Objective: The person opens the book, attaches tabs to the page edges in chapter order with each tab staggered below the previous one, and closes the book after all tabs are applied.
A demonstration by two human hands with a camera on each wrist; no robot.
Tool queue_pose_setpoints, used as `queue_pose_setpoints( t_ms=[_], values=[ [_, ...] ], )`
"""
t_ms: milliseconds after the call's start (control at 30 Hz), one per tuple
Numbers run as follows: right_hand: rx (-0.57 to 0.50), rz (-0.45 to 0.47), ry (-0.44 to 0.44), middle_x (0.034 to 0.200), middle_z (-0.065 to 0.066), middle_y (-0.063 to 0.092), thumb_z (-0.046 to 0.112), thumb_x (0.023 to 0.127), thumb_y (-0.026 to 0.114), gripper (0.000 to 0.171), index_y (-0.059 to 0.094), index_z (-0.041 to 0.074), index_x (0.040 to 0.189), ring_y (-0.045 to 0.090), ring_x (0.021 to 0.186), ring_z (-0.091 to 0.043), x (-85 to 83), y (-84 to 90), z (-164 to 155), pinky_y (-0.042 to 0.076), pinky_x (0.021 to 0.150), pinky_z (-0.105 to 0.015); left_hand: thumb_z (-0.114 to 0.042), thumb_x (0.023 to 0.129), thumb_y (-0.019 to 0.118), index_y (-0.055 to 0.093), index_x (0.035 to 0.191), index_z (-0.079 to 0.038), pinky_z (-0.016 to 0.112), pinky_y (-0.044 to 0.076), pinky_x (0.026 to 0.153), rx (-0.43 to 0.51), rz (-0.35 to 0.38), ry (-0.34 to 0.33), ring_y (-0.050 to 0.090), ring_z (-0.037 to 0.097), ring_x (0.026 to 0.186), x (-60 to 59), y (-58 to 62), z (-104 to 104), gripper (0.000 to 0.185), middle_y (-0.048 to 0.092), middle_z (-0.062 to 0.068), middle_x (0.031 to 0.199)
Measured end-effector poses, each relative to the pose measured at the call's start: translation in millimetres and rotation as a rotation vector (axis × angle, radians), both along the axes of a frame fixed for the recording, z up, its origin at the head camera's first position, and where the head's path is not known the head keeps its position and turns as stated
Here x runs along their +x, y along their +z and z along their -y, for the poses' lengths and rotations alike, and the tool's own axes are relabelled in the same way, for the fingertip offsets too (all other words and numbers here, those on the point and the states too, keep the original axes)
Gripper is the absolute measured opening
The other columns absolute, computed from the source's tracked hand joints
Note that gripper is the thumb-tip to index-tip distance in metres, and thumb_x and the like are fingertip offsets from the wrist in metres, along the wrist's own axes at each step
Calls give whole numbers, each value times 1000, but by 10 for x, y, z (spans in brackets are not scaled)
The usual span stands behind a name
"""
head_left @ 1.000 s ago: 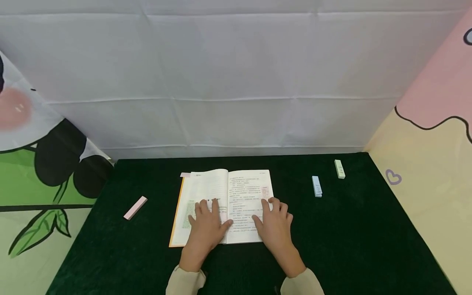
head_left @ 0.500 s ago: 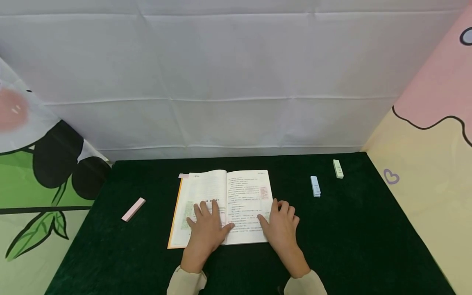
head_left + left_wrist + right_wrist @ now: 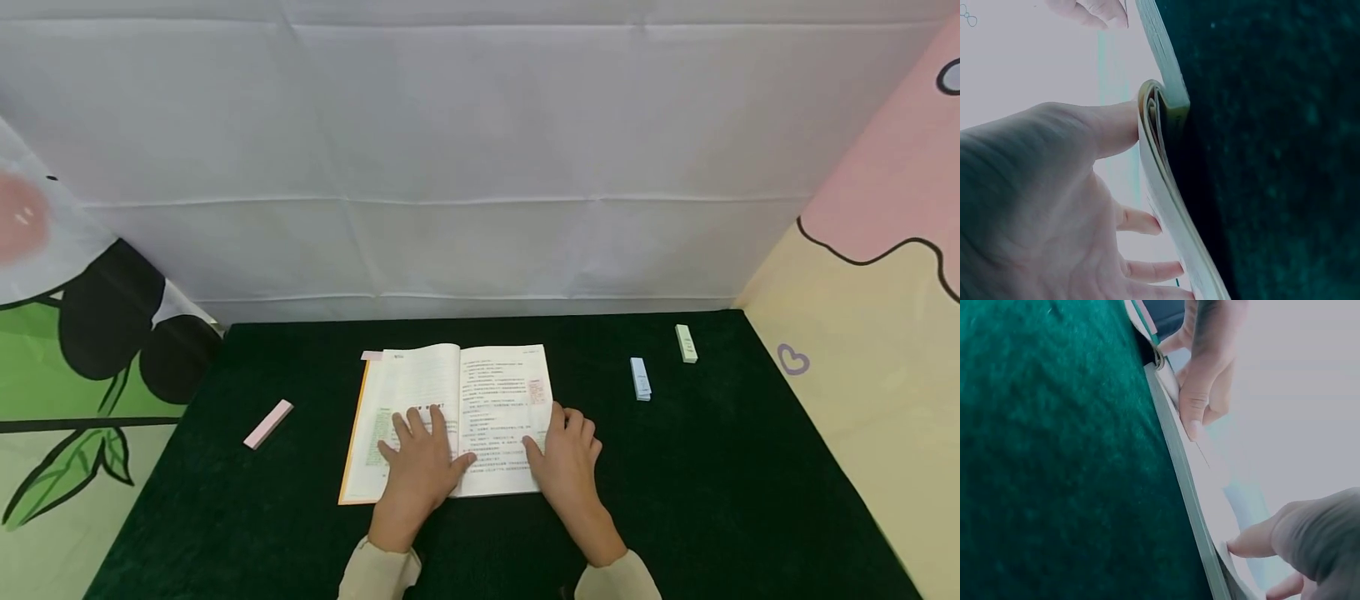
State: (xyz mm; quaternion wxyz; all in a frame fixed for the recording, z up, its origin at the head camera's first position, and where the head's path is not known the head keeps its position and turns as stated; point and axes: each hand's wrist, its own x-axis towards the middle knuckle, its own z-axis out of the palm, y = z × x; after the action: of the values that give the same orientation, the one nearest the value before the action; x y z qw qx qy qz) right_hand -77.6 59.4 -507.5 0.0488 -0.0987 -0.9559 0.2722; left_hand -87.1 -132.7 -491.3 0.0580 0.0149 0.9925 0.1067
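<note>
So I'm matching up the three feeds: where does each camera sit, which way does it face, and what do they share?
Head: worn high, facing forward and down at the open book on the green cloth; left hand, right hand and sleeves show.
Left wrist: low beside the palm, looking along the book's near edge.
Right wrist: low, looking along the page edge toward the left hand.
Both wrist views share the book, cloth and both hands.

Head view is bright, evenly lit and sharp, with only faint shadows and some bowing at the edges. Both wrist views are washed out, overexposed, bluish, soft and close.
</note>
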Motion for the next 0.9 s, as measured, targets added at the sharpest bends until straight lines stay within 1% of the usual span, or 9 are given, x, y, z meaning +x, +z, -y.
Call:
queue_pose_setpoints(
  t_ms=[133,233,367,533,633,733,800,900],
  values=[
    [-75,-16,14,150,-29,44,17,93,78,71,44,-2,152,39,135,-45,8,31,12,34,106,-60,-54,85,81,41,154,4,86,34,102,-9,-8,-3,33,66,143,3,23,0,99,37,40,152],
    [-137,-25,54,156,-28,40,16,95,74,69,42,-1,154,32,143,-46,22,74,19,31,111,-62,-54,85,81,41,154,4,86,34,102,-11,-10,-4,34,65,143,5,29,1,99,37,40,152],
    [-182,-29,126,162,-25,37,20,100,69,66,42,0,156,28,147,-45,40,140,18,28,115,-64,-54,85,81,41,154,4,86,34,102,-8,-17,-7,33,66,143,3,12,5,99,38,40,152],
    [-233,-30,232,167,-19,36,27,105,62,63,39,4,159,26,150,-43,53,207,10,29,117,-67,-55,87,79,40,155,4,86,32,103,8,-8,-9,31,66,146,-1,-10,20,99,36,41,155],
    [-279,-10,310,170,-14,32,32,109,55,61,37,8,162,25,152,-40,62,225,-3,29,119,-66,-51,89,78,38,157,3,87,28,106,59,20,-14,26,66,148,4,-5,60,96,33,40,158],
    [-291,2,371,172,-8,29,35,111,48,57,36,13,162,25,152,-36,58,229,-17,32,119,-64,-46,94,74,37,158,1,86,23,110,157,61,-11,23,63,150,2,24,130,87,30,38,160],
    [-285,6,395,173,-5,28,37,112,45,56,36,15,163,25,151,-34,48,228,-22,32,119,-63,-42,98,70,38,159,-3,85,22,112,224,85,-9,24,60,150,-3,57,184,80,29,37,160],
    [-273,9,423,173,-3,27,37,112,44,56,35,17,164,26,150,-35,39,221,-19,33,118,-64,-39,101,66,42,158,-7,83,25,112,304,110,-18,31,56,147,-10,116,263,69,31,36,158]
  ],
)
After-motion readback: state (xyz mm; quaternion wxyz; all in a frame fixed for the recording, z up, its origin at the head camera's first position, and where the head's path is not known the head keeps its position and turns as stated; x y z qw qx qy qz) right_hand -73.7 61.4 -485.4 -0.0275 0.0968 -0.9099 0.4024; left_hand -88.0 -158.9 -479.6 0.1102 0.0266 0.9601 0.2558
